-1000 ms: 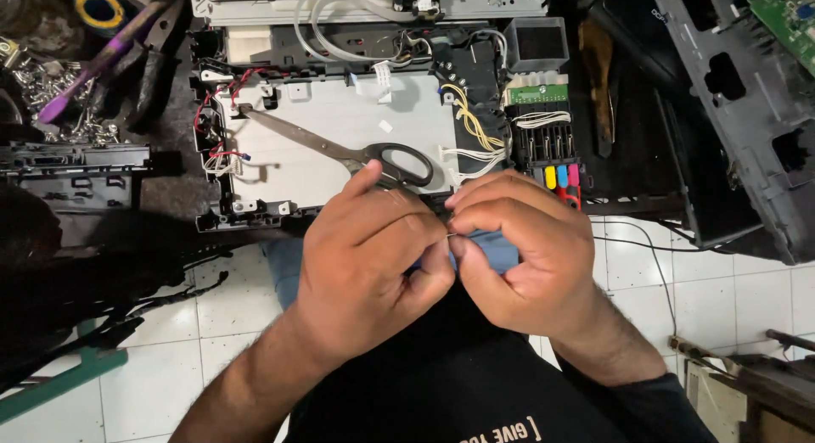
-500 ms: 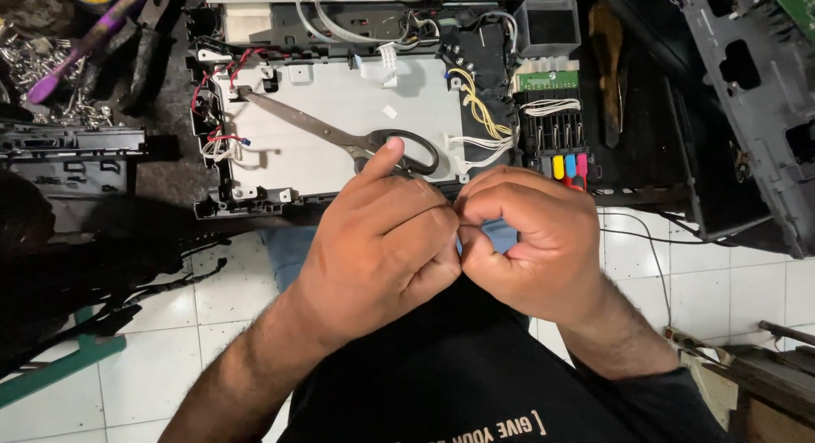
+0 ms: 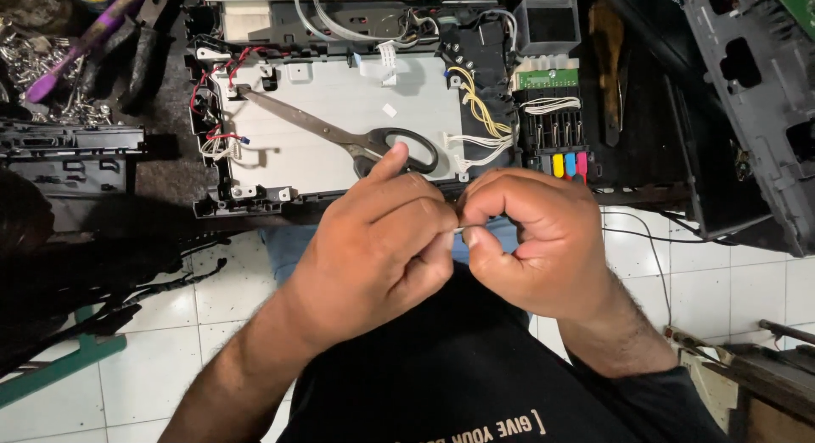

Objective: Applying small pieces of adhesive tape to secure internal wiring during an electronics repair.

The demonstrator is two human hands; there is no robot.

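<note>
Scissors (image 3: 340, 137) inside opened printer chassis (image 3: 340, 103); hands pinched together.

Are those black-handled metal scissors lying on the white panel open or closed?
Closed. The black-handled metal scissors lie flat on the white panel, and the blades show as one narrow strip running to a single point.

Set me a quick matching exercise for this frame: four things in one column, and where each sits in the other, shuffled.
Things:
1. scissors
2. purple-handled tool
3. green circuit board
4. left hand

Places:
A. top left corner, beside a heap of screws
B. fingertips pressed against the right hand
C. lying across the white panel of the opened machine
D. above the row of coloured cartridges

Pairs: 1-C, 2-A, 3-D, 4-B
</note>
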